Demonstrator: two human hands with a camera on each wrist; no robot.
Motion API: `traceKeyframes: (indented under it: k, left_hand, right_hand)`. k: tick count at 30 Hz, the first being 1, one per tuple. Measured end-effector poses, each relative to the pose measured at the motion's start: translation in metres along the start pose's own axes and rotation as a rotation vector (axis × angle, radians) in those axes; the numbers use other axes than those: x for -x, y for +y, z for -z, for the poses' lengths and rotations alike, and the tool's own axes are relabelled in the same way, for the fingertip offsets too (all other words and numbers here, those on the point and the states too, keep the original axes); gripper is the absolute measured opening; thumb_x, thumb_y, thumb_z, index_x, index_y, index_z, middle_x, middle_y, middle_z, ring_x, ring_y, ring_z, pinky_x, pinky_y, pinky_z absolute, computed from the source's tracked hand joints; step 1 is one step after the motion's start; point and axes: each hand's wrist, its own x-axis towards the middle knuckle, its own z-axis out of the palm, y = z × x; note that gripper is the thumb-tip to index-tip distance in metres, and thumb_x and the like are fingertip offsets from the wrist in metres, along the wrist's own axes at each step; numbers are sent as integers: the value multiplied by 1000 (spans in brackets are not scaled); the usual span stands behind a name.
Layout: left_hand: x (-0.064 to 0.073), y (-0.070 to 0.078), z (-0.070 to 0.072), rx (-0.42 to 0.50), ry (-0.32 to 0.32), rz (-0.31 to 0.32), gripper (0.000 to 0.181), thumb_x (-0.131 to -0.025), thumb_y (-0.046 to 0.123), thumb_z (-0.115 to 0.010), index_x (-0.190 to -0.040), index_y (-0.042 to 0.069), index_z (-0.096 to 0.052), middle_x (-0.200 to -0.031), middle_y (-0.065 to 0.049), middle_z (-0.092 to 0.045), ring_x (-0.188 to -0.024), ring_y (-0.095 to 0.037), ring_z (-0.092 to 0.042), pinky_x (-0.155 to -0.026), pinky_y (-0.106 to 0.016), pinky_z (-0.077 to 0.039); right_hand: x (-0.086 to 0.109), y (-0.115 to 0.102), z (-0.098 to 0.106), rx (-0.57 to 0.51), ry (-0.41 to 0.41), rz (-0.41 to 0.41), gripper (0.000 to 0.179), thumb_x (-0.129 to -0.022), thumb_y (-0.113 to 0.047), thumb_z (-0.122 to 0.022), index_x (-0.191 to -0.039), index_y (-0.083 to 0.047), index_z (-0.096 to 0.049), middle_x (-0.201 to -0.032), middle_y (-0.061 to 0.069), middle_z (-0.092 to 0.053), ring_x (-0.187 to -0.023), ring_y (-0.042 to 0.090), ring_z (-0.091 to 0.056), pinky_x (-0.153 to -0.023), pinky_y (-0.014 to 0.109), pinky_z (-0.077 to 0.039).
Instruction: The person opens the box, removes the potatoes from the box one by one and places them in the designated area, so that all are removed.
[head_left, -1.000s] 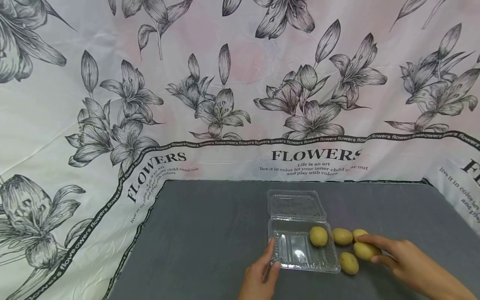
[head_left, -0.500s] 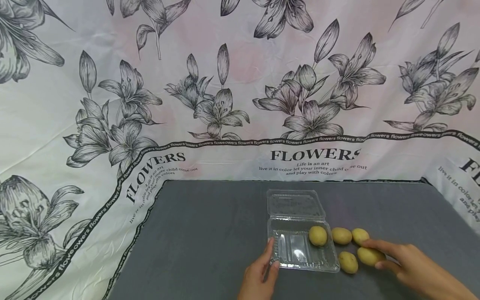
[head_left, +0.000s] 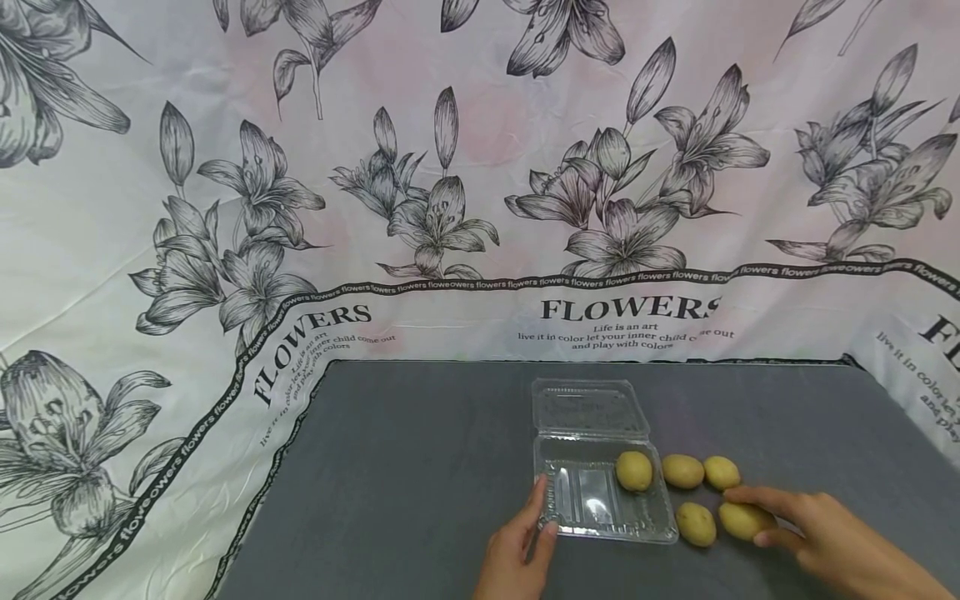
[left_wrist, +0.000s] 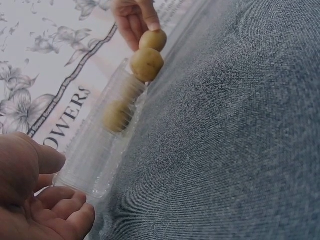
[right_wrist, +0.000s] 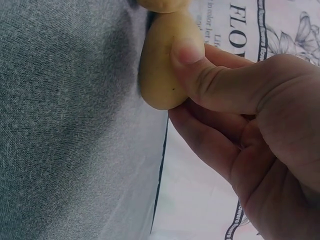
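A clear plastic clamshell box [head_left: 592, 500] lies with its lid [head_left: 585, 408] folded back. Inside, at its right end, sits one yellow potato [head_left: 634, 472]. My left hand [head_left: 517, 542] holds the box at its left edge, with thumb and fingers about the near corner in the left wrist view. To the right of the box, my right hand [head_left: 813, 521] pinches another potato [right_wrist: 167, 62] between thumb and fingers. Three loose potatoes are close by: one at the box's right wall [head_left: 682, 472], one behind the held potato [head_left: 722, 472], and one near the front corner [head_left: 696, 524].
A dark grey cloth surface [head_left: 405, 467] lies under everything and stretches to the left of the box. Behind and along the sides hangs a white curtain [head_left: 450, 325] printed with lilies and lettering.
My right hand has moved slightly right and toward me with its potato, drawing it apart from the other potatoes. My left hand and the box stay practically in place.
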Motion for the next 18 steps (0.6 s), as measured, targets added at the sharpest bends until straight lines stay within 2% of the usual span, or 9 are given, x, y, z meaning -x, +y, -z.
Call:
traceKeyframes:
  k: [9, 14, 18]
  left_hand:
    - [1, 1, 2, -7, -16, 8, 58, -108, 21, -63, -160, 3, -44, -165, -13, -40, -152, -35, -37, -120, -38, -38]
    - [0, 0, 2, -7, -21, 25, 59, -108, 20, -63, -160, 3, -43, -165, -12, -39, -152, -32, -36, -121, -35, -37]
    - [0, -2, 2, -11, -23, 28, 59, -108, 21, -63, -160, 4, -43, -165, -13, -39, -152, -32, -36, -121, -36, -37]
  right_hand:
    - [0, 5, -6, 1, 3, 48, 47, -90, -18, -83, -133, -7, -69, -123, 11, -76, -106, 35, -73, -79, 49, -64]
    - [1, 9, -8, 49, 26, 89, 46, -89, -20, -84, -132, -9, -71, -119, 7, -78, -103, 26, -75, -77, 41, -65]
    - [2, 12, -10, 60, 34, 103, 46, -88, -21, -84, -131, -8, -70, -118, 6, -78, -102, 24, -75, -76, 36, -65]
